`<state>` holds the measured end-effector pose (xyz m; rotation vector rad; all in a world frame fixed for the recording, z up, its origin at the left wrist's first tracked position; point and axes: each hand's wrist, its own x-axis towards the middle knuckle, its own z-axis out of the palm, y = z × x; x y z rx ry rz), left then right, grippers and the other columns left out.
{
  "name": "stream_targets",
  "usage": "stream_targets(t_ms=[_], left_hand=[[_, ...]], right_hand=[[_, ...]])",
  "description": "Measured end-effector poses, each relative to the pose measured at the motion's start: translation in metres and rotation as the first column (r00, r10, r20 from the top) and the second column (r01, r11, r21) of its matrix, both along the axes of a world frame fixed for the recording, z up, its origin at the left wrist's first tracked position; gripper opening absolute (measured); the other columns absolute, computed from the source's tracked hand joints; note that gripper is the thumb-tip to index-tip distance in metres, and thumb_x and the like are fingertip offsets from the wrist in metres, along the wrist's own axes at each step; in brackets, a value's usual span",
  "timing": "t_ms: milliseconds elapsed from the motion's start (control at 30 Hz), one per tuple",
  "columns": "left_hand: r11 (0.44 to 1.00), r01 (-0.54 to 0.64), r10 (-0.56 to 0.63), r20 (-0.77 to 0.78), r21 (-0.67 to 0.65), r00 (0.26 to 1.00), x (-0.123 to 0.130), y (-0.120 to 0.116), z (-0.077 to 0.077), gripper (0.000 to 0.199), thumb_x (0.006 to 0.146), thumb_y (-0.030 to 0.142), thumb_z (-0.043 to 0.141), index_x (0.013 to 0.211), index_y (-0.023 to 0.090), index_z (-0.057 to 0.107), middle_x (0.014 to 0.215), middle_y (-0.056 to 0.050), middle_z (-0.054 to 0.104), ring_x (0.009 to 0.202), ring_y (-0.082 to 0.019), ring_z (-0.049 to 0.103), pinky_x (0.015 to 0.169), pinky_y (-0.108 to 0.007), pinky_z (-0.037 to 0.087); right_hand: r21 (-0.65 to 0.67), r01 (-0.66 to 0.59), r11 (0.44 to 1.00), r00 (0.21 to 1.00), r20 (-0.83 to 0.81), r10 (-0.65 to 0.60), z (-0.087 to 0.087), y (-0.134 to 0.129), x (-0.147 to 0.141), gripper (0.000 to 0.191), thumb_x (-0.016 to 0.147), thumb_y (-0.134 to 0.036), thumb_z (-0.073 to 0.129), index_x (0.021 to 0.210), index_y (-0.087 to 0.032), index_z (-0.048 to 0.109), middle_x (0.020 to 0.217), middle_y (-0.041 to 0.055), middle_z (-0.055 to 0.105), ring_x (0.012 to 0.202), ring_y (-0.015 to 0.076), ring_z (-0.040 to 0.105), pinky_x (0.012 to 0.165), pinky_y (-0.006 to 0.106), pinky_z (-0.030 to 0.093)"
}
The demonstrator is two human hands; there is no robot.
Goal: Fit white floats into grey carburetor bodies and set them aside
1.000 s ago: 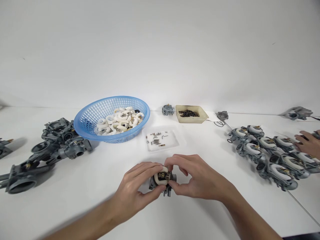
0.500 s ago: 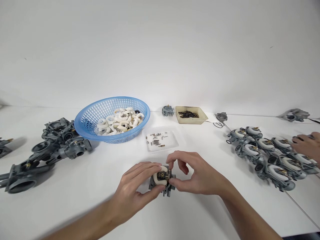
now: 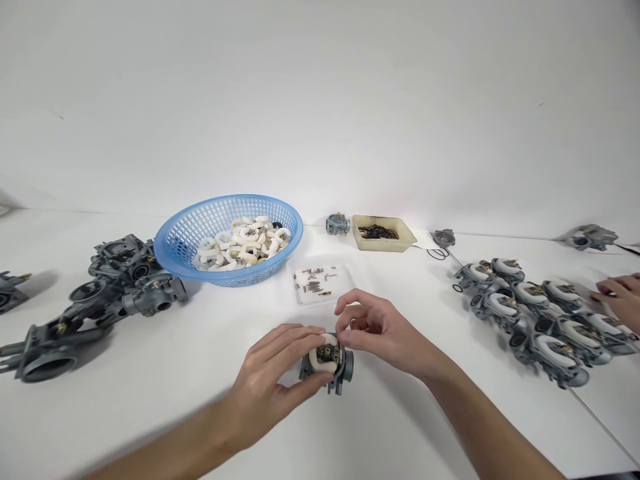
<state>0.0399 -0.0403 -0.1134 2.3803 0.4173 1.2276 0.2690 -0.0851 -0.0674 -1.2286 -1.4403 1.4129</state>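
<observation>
One carburetor point(image 3: 327, 351) lay on the tabletop point(image 3: 310, 443) just in front of the clear tray point(image 3: 346, 284), its white float point(image 3: 323, 366) uppermost and probably the part readiest to shift. The left hand point(image 3: 270, 373) held it with fingers curved over the tray side and thumb opposite, so an uneven squeeze could have cocked the float or rocked the body. The right hand point(image 3: 383, 333) had its fingertips narrowed at the carburetor's edge toward the tray; whether they held anything could not be told, but a slim piece there could have slipped free. Loose springs point(image 3: 313, 287) lay in the tray, where a brush of that hand's knuckles could have scattered them. Left of the tray, spare floats point(image 3: 245, 248) lay tangled in the blue basket point(image 3: 173, 257); a careless tug could have bent their metal fittings. Well to the right of the tray, other carburetors point(image 3: 503, 307) stood crowded, and another person's hand point(image 3: 625, 298) near them could have knocked one against its neighbours.
</observation>
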Motion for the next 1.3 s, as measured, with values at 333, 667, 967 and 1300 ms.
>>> stream_targets(t_ms=[333,667,967,1300], left_hand=[[1.0,0.0,0.0,-0.031,-0.007,1.0,0.0001,0.0003,-0.0018,0.033,0.092,0.023,0.073,0.123,0.02,0.063,0.113,-0.009,0.074,0.102,-0.023,0.071,0.09,-0.035,0.061],[0.999,-0.02,0.022,-0.047,0.036,0.999,0.0037,-0.0005,0.0013,0.037,0.088,0.016,0.071,0.123,0.021,0.065,0.107,-0.009,0.076,0.095,-0.026,0.073,0.082,-0.038,0.064],[0.999,-0.013,0.016,-0.066,0.046,0.998,0.0036,0.0009,0.0,0.039,0.086,0.014,0.071,0.124,0.021,0.065,0.109,-0.009,0.075,0.096,-0.026,0.073,0.083,-0.04,0.064],[0.999,-0.028,0.029,-0.045,0.03,0.999,0.0038,-0.0012,0.0018,0.035,0.087,0.015,0.074,0.121,0.019,0.066,0.106,-0.008,0.074,0.094,-0.023,0.07,0.081,-0.035,0.063]], right_hand=[[0.009,0.06,0.998,0.998,0.011,-0.06,0.0008,0.0018,-0.0011,0.021,0.09,-0.027,0.07,0.104,-0.021,0.055,0.087,-0.001,0.064,0.063,0.0089,0.044,0.062,0.026,0.035],[-0.034,0.093,0.995,0.995,0.024,-0.092,-0.0022,0.0044,0.0016,0.025,0.088,-0.031,0.072,0.104,-0.021,0.055,0.087,-0.0007,0.062,0.066,0.0106,0.046,0.065,0.027,0.036],[-0.067,0.091,0.994,0.996,0.0,-0.091,-0.0002,0.0043,0.0011,0.025,0.087,-0.03,0.073,0.102,-0.021,0.055,0.086,-0.0016,0.062,0.066,0.0095,0.047,0.062,0.024,0.035],[-0.126,0.115,0.985,0.991,-0.052,-0.122,0.0009,0.0055,-0.0018,0.025,0.083,-0.032,0.075,0.1,-0.024,0.058,0.087,-0.0002,0.064,0.053,0.0055,0.033,0.048,0.024,0.022]])
